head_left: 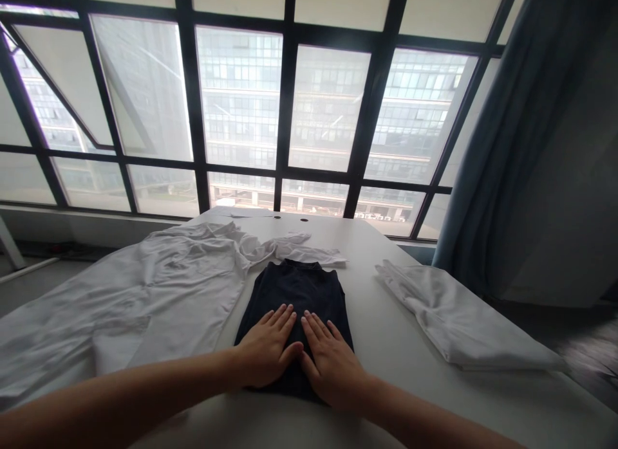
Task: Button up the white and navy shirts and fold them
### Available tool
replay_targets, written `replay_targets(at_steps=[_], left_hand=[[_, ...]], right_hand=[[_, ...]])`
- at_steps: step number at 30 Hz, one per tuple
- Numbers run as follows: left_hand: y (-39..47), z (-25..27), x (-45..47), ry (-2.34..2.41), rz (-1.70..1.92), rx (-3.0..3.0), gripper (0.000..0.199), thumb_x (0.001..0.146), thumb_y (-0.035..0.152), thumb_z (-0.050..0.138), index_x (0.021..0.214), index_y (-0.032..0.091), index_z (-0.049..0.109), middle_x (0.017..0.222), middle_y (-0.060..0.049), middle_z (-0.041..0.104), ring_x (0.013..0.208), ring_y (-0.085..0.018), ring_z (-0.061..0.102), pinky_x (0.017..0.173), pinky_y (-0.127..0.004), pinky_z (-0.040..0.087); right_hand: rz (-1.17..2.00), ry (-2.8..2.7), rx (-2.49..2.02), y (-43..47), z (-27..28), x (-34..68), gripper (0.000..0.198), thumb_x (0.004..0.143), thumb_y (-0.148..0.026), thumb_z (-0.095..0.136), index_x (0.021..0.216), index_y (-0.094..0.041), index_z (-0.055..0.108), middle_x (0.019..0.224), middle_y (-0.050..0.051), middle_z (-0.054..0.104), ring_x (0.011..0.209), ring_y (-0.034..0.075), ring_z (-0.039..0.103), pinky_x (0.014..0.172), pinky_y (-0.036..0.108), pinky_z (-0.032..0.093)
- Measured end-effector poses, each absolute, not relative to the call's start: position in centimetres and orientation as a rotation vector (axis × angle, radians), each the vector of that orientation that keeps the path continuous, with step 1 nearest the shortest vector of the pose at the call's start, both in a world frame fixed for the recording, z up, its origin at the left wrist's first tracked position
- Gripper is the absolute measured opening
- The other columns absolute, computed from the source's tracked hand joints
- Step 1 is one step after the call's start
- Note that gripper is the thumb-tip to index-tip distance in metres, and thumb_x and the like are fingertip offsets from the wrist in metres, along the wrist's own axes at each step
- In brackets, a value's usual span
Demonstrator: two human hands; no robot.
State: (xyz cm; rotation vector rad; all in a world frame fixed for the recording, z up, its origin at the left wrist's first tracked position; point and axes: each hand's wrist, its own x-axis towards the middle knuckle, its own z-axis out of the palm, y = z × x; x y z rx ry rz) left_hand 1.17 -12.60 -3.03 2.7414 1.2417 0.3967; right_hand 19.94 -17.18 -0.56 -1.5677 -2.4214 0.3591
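Note:
A dark navy garment [304, 285], perhaps a shirt, lies folded into a compact rectangle on the white table [386, 372]. Its collar edge points away from me. My left hand [268, 346] rests flat on the left half of the garment, fingers stretched out. Beside it, my right hand [333, 365] presses flat on the right half, fingers extended as well. The two thumbs meet or nearly meet at the middle. Both palms cover the lower part of the cloth, and neither hand grips anything.
A white long-sleeved garment [168, 288] is spread over the table's left side, one sleeve reaching behind the navy one. Folded white cloth [463, 320] lies on the right. Large windows [241, 101] stand beyond the table, with a blue-grey curtain [502, 153] at the right.

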Motion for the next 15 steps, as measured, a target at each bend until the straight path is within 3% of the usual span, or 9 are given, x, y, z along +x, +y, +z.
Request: replay_targets(at_steps=[6,10,15], left_hand=[[-4.2,-1.2,2.3,1.592,0.477,2.726,0.068,0.099,0.05,0.031,0.15,0.006,0.037,0.16,-0.019,0.022,0.151,-0.03,0.015,0.121,-0.046,0.014],[0.9,-1.9,1.2,1.733,0.276,2.495,0.072,0.098,0.055,0.029,0.15,0.005,0.037,0.158,-0.021,0.026,0.148,-0.033,0.022,0.118,-0.048,0.021],[3.6,-2.1,1.0,1.735,0.277,2.492,0.072,0.098,0.054,0.028,0.151,0.006,0.034,0.159,-0.02,0.026,0.149,-0.031,0.021,0.119,-0.047,0.02]], right_hand=[[0.166,-2.299,-1.856,-9.9,0.7,20.1,0.068,0.098,-0.038,0.032,0.155,-0.003,0.023,0.163,0.016,0.015,0.151,0.025,0.01,0.121,0.045,0.005],[0.211,-2.158,-2.082,-6.0,0.0,22.3,0.077,0.098,-0.053,0.028,0.155,-0.002,0.022,0.162,0.017,0.015,0.151,0.027,0.011,0.121,0.046,0.008],[0.225,-2.066,-2.162,-2.9,-0.8,24.3,0.078,0.098,-0.056,0.025,0.156,-0.004,0.018,0.164,0.015,0.012,0.151,0.026,0.01,0.121,0.046,0.007]])
